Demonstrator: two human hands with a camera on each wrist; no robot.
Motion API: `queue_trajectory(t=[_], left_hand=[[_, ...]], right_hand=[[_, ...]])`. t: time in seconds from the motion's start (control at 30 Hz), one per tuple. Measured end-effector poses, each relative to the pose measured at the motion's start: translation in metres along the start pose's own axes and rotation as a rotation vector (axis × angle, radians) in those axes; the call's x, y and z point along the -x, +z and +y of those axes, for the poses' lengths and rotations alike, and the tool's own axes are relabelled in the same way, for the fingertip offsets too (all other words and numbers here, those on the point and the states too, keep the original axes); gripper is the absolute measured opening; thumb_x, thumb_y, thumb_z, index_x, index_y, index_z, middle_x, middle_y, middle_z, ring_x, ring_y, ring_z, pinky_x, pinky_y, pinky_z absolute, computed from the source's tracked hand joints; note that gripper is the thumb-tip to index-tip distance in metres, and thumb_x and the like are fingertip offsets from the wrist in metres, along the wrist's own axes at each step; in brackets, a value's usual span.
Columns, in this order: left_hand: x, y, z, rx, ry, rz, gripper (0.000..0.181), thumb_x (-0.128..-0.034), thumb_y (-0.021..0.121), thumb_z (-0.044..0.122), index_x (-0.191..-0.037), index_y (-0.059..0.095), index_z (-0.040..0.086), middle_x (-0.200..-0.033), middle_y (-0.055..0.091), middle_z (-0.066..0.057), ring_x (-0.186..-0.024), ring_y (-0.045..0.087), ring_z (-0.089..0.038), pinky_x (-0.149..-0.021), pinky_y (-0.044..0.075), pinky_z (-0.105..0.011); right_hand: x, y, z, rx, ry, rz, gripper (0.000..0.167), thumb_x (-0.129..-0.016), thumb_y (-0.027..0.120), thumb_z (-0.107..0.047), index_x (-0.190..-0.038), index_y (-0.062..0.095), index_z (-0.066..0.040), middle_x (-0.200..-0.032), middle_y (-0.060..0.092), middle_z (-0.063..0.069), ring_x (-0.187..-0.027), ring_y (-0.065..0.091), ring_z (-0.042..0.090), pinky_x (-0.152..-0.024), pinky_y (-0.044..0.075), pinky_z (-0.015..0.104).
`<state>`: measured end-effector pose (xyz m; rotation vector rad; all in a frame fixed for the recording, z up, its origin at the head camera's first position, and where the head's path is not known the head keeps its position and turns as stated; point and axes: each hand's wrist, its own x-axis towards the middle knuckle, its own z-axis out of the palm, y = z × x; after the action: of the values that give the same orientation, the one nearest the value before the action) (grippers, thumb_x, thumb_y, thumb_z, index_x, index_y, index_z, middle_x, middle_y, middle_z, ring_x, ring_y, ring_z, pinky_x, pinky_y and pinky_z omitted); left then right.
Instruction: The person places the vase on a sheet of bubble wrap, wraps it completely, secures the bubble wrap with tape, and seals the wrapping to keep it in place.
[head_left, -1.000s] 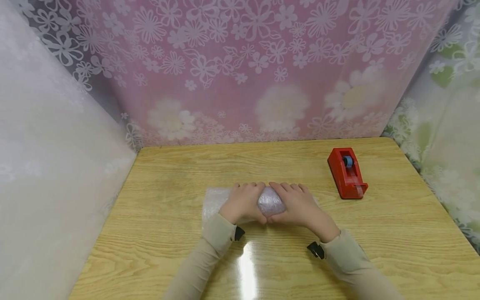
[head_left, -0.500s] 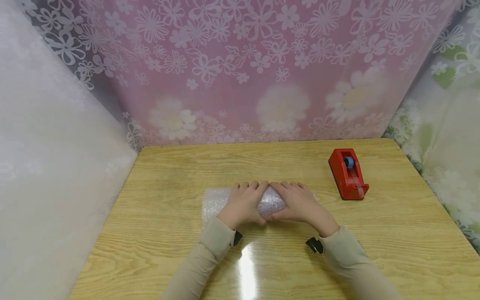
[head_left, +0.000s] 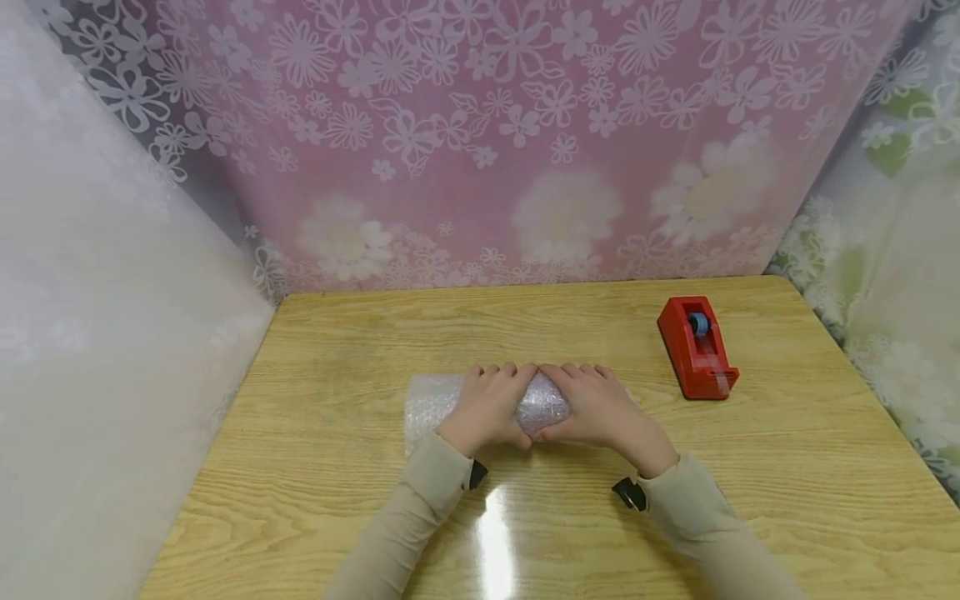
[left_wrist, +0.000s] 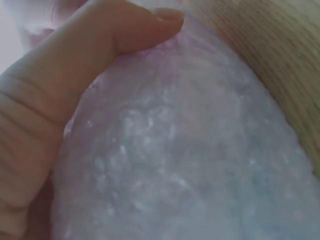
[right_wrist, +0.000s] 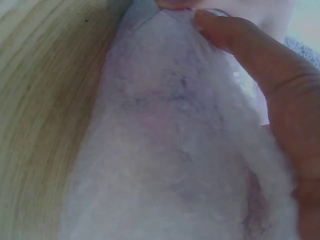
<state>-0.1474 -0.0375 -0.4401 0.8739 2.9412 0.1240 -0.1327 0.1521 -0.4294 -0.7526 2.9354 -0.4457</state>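
Note:
A roll of clear bubble wrap [head_left: 542, 406] lies crosswise on the wooden table, with a faint purple tint at its middle. My left hand [head_left: 489, 408] curls over it left of centre, fingers across the far side and thumb along the near side. Mirroring that, my right hand [head_left: 596, 408] grips it right of centre, and the two hands nearly meet. In the left wrist view the left thumb [left_wrist: 115, 30] presses on the bubble wrap [left_wrist: 150, 150]. The right thumb [right_wrist: 260, 50] lies along the wrap [right_wrist: 150, 150] in the right wrist view. Whatever is inside the wrap is hidden.
A red tape dispenser [head_left: 693, 350] with a blue-cored roll stands at the back right of the table [head_left: 337, 517]. A pink flowered curtain [head_left: 480, 167] hangs behind the table's far edge, and pale sheets hang on both sides.
Both hands keep the same hold on the bubble wrap. Only very small shifts of the hands and wrists show.

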Motion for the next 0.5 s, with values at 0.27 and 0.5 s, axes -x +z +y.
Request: queue_trajectory(t=[0.27,0.5], left_hand=[[-0.005,-0.002,-0.003,0.04,0.013,-0.025,0.108,-0.0551,0.091,0.056,-0.145,0.044,0.019,-0.127,0.061,-0.006,-0.112,0.061,-0.029,-0.103,0.041,-0.054],[-0.008,-0.007,-0.007,0.086,0.028,-0.07,0.103,-0.0586,0.09,0.05,-0.146,0.044,0.019,-0.133,0.059,-0.007,-0.118,0.058,-0.031,-0.106,0.037,-0.058]], right_hand=[[0.004,0.009,-0.006,0.116,0.008,0.104,0.098,-0.063,0.087,-0.054,-0.143,0.049,-0.01,-0.13,0.059,0.014,-0.118,0.052,0.042,-0.104,0.03,0.069],[0.007,0.012,-0.012,0.144,0.004,0.161,0.1,-0.059,0.092,-0.049,-0.139,0.05,-0.007,-0.125,0.061,0.016,-0.111,0.054,0.043,-0.1,0.034,0.069]])
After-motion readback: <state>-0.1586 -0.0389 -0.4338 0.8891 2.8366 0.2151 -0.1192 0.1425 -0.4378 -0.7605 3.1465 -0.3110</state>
